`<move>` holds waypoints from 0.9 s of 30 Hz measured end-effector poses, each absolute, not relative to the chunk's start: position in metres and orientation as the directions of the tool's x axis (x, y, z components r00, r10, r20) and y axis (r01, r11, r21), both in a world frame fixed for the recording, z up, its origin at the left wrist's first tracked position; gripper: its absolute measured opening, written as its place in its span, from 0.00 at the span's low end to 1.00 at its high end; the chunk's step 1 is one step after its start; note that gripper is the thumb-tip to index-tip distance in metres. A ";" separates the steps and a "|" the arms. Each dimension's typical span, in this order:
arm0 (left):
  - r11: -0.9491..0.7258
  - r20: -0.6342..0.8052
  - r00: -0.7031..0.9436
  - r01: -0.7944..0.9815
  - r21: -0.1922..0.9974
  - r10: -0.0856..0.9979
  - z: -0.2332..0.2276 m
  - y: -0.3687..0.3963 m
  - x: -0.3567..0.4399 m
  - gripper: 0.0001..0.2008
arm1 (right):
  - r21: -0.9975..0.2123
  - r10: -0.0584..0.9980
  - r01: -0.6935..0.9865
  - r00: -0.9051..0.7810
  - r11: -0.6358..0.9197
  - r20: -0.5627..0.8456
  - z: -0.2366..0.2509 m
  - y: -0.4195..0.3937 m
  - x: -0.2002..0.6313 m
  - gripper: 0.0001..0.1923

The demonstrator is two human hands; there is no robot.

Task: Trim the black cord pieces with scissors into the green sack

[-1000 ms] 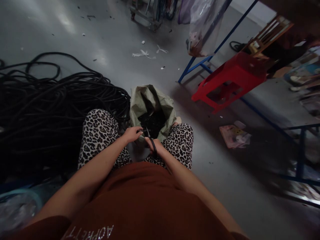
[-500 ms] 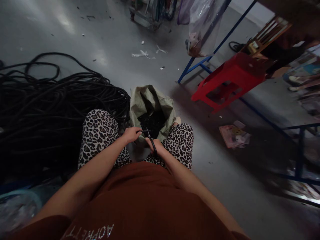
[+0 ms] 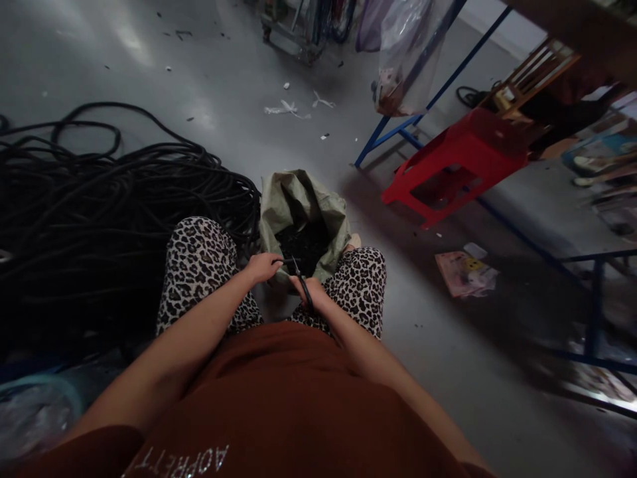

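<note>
Closed round one end of a short black rubber strip (image 3: 285,261), my left hand (image 3: 263,267) is over the near rim of a sack. My right hand (image 3: 314,292) grips black-handled scissors (image 3: 305,290) by the loops. The scissor blades point up and away, right by the strip's free end; whether they touch it I cannot make out. The sack (image 3: 273,211) is pale green, stands with its mouth folded open between my knees, and has many dark pieces (image 3: 308,243) inside.
A large heap of black tubing or cord (image 3: 124,192) covers the floor at left. A pale blue tub (image 3: 74,392) sits at lower left. At right are a red stool (image 3: 448,176), a blue-legged table frame (image 3: 371,143) and a printed packet (image 3: 460,272). A wheeled trolley (image 3: 293,43) is ahead.
The view has shifted very slightly. Both hands, the scissors and the strip keep nearly the same place and hold.
</note>
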State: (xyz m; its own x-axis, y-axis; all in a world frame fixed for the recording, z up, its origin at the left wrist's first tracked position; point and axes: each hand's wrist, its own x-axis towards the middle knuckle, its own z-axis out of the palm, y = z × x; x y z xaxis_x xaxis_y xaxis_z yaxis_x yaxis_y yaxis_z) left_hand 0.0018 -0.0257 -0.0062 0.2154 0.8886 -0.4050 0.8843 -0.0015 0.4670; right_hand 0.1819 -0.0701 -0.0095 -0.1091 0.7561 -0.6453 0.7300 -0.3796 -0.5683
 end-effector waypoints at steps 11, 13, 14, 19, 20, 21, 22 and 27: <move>-0.028 -0.435 0.212 0.920 0.391 0.875 0.000 -0.024 0.002 0.18 | -0.513 0.730 0.777 -0.102 -0.366 -0.676 -0.004 -0.068 0.185 0.32; -0.021 -0.433 0.202 0.922 0.386 0.878 0.001 -0.024 0.002 0.17 | -0.509 0.716 0.759 -0.082 -0.406 -0.693 -0.006 -0.068 0.186 0.34; -0.017 -0.430 0.197 0.922 0.387 0.881 0.001 -0.025 0.002 0.17 | -0.509 0.711 0.749 -0.073 -0.424 -0.700 -0.007 -0.068 0.186 0.35; 0.019 -0.394 0.168 0.903 0.429 0.904 -0.005 -0.024 0.000 0.17 | -0.527 0.689 0.691 -0.058 -0.494 -0.722 -0.018 -0.069 0.187 0.37; 0.030 -0.388 0.158 0.900 0.436 0.908 -0.005 -0.024 0.000 0.18 | -0.537 0.682 0.669 -0.061 -0.513 -0.728 -0.019 -0.069 0.187 0.38; 0.039 -0.383 0.150 0.896 0.442 0.912 -0.006 -0.024 0.000 0.18 | -0.546 0.673 0.646 -0.067 -0.534 -0.737 -0.020 -0.070 0.187 0.39; 0.046 -0.378 0.144 0.892 0.449 0.914 -0.006 -0.024 0.000 0.18 | -0.553 0.662 0.625 -0.077 -0.550 -0.745 -0.021 -0.070 0.186 0.39; 0.048 -0.353 0.139 0.881 0.472 0.925 -0.007 -0.024 0.000 0.17 | -0.601 0.648 0.592 -0.166 -0.537 -0.743 -0.019 -0.072 0.185 0.37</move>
